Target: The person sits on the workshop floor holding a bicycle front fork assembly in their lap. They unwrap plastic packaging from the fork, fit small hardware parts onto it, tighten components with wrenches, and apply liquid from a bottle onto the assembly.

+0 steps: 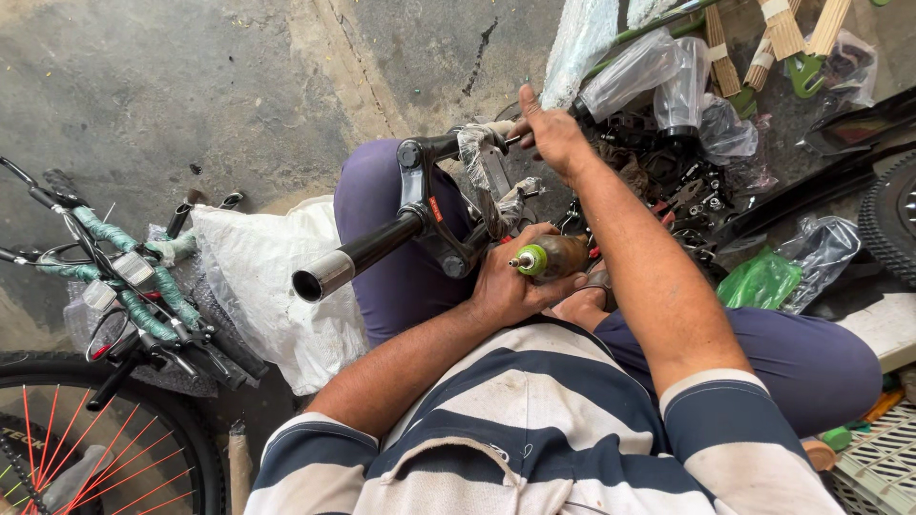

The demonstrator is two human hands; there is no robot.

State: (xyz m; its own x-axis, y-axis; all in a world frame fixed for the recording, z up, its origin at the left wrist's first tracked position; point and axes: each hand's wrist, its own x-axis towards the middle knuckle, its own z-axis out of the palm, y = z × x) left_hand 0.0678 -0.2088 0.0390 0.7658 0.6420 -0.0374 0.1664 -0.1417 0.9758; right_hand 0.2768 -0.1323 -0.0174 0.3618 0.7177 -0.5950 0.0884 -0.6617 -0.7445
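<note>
A black bicycle suspension fork [420,224] with a silver-tipped steerer tube lies across my lap, partly wrapped in clear plastic. My left hand [506,281] grips a tool with a brown handle and a green end cap [544,257] close to the fork's crown. My right hand [549,133] reaches forward and pinches something thin and dark at the top of the fork, beside the plastic wrap [487,172]. What it pinches is too small to identify.
A bicycle handlebar [124,286] wrapped in green foam and a wheel with red spokes [86,448] stand at left. A white sack [272,286] lies on the concrete floor. Plastic-bagged parts [687,124], a green bag [759,281] and a tyre [892,215] crowd the right.
</note>
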